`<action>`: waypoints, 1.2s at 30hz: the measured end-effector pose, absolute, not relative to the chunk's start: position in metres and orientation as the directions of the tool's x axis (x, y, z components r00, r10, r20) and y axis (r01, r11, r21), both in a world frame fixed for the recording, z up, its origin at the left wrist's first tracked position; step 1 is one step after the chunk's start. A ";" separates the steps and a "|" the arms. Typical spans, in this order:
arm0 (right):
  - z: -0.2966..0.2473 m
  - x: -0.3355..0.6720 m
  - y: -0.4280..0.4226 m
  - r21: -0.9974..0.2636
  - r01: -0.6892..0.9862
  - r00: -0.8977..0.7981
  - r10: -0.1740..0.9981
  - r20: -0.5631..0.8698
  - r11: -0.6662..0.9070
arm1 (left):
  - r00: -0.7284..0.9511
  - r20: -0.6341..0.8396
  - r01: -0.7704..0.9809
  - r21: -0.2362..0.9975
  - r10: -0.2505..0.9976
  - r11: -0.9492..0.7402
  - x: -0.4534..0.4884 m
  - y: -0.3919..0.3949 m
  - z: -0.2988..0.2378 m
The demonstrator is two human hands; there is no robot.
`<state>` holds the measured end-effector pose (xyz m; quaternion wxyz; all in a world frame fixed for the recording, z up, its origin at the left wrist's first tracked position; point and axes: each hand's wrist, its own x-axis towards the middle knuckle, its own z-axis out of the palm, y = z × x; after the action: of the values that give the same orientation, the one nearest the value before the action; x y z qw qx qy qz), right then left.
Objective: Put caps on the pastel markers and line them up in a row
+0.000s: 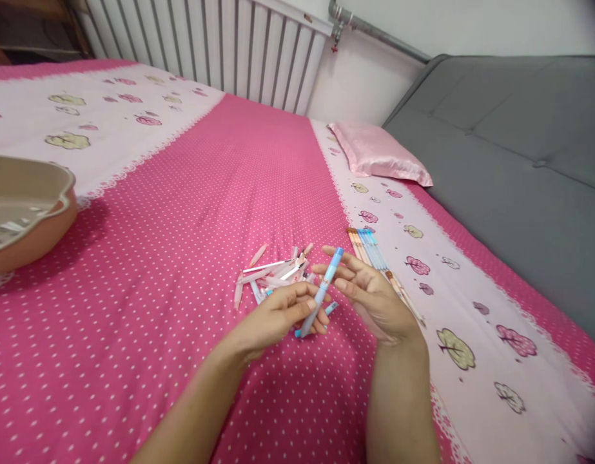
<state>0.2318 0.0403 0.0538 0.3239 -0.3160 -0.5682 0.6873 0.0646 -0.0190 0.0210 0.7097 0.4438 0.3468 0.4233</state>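
Note:
My left hand [278, 316] pinches the lower half of a light blue pen [322, 290], which stands tilted upward over the pink dotted bedsheet [181, 258]. My right hand [369, 293] is beside the pen's upper part, fingers stretched out toward it and touching or nearly touching it. Just behind my hands lies a loose pile of pens and pen parts [273, 274], pink, white and blue. To the right of my right hand a neat row of assembled pens [369, 251] lies side by side on the sheet.
A tan bowl [31, 212] holding clear wrappers sits at the left edge. A pink pillow [379, 154] lies at the back right by a grey sofa [510, 167]. A white radiator [220, 45] stands behind the bed.

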 end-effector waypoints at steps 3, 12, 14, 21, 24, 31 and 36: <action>0.053 0.232 0.040 -0.985 -0.065 -0.581 0.809 -0.091 -0.157 | 0.404 -0.112 -0.298 0.922 0.908 0.246 0.065 -0.020 0.022; 0.052 0.228 0.040 -0.990 -0.006 -0.500 0.858 -0.119 -0.141 | 0.397 -0.131 -0.308 0.913 0.908 0.266 0.067 -0.020 0.023; 0.052 0.227 0.040 -0.992 0.009 -0.478 0.871 -0.114 -0.125 | 0.390 -0.136 -0.305 0.914 0.911 0.267 0.067 -0.020 0.023; 0.052 0.224 0.038 -0.995 0.000 -0.521 0.849 -0.089 -0.105 | 0.379 -0.128 -0.295 0.922 0.916 0.251 0.065 -0.020 0.022; 0.054 0.226 0.037 -0.989 -0.040 -0.590 0.803 -0.091 -0.141 | 0.403 -0.114 -0.303 0.920 0.908 0.249 0.063 -0.020 0.024; 0.054 0.228 0.038 -0.983 -0.051 -0.624 0.774 -0.106 -0.176 | 0.418 -0.112 -0.334 0.904 0.902 0.267 0.063 -0.021 0.026; 0.052 0.227 0.038 -0.985 -0.029 -0.577 0.807 -0.122 -0.170 | 0.412 -0.108 -0.344 0.901 0.905 0.264 0.064 -0.020 0.024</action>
<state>0.2273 0.0384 0.0522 0.3058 -0.3432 -0.5669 0.6836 0.0638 -0.0202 0.0242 0.7240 0.4263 0.3287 0.4313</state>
